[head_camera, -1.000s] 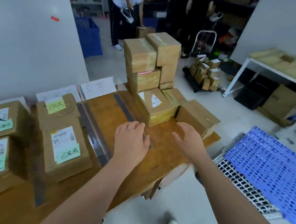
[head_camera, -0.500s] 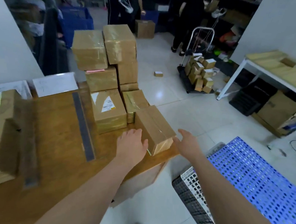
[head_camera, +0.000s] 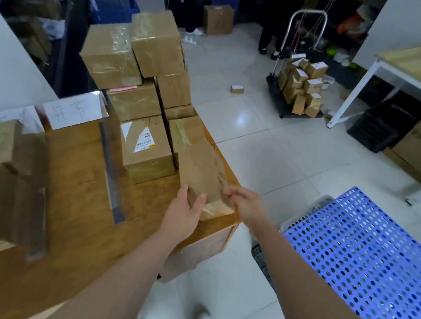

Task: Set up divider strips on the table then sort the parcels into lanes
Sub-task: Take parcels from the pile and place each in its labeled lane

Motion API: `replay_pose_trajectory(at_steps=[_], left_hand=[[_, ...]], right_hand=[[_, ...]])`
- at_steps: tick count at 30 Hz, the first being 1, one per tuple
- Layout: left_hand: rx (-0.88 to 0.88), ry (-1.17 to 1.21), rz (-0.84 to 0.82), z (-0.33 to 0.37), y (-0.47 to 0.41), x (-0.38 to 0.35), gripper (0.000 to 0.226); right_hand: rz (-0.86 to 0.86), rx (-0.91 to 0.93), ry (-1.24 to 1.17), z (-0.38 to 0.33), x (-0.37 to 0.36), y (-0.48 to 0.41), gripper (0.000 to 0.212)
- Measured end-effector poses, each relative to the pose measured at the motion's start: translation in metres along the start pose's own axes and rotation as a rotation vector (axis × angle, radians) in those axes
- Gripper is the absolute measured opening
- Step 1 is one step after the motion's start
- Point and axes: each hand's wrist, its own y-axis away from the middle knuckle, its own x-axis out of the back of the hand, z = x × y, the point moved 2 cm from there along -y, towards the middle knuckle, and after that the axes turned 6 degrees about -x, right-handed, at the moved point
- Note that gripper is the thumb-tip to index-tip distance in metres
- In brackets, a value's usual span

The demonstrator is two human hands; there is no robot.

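A brown cardboard parcel (head_camera: pixel 203 173) lies at the right corner of the wooden table (head_camera: pixel 78 200). My left hand (head_camera: pixel 184 214) grips its near left corner and my right hand (head_camera: pixel 245 203) holds its near right edge. Behind it rises a stack of taped parcels (head_camera: pixel 141 64), with a labelled parcel (head_camera: pixel 145 145) at the front. A dark divider strip (head_camera: pixel 111 173) runs across the table left of the stack. A second strip (head_camera: pixel 38 198) lies further left, beside sorted parcels (head_camera: pixel 6 176) at the left edge.
White paper lane signs (head_camera: pixel 72 110) lean against the wall behind the table. A blue perforated pallet (head_camera: pixel 361 262) on crates stands to the right. On the tiled floor are a trolley of small boxes (head_camera: pixel 300 91), a white-legged table (head_camera: pixel 407 67) and people standing at the back.
Both hands have moved forward and right and closed on the parcel at the table's right corner. The view has swung right, so the sorted parcels sit at the left edge.
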Motion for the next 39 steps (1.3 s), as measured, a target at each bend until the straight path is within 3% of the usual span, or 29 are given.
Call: replay_pose_trajectory(at_steps=[5,9,13,17,20,25,30,34,39], left_hand=[[0.158,0.201,0.034,-0.015,0.002,0.008,0.095],[0.271,0.378,0.042,-0.023,0.000,0.010,0.079],[0.463,0.729,0.049,-0.025,0.010,0.009,0.040],[0.485,0.885,-0.047,-0.030,0.019,0.003,0.060],[0.490,0.869,-0.092,-0.030,0.022,-0.001,0.065],[0.350,0.603,-0.044,-0.023,0.022,0.002,0.042],[0.175,0.370,-0.055,-0.007,0.026,0.002,0.053],[0.191,0.427,-0.135,0.002,0.031,-0.004,0.054],[0.258,0.580,-0.120,0.009,0.038,-0.001,0.032]], right_hand=[[-0.158,-0.008,0.023,0.001,-0.020,0.006,0.034],[-0.064,-0.017,0.023,0.006,-0.014,0.002,0.034],[-0.039,-0.136,-0.003,0.024,-0.006,-0.003,0.032],[-0.114,-0.196,-0.065,0.034,-0.004,0.001,0.032],[-0.157,-0.217,-0.116,0.030,0.003,0.007,0.029],[-0.134,-0.137,-0.209,0.024,0.013,0.012,0.032],[-0.054,-0.105,-0.286,0.024,0.021,0.012,0.028],[-0.069,-0.082,-0.185,0.024,0.017,0.011,0.028],[-0.140,-0.078,-0.319,0.010,0.012,0.019,0.014]])
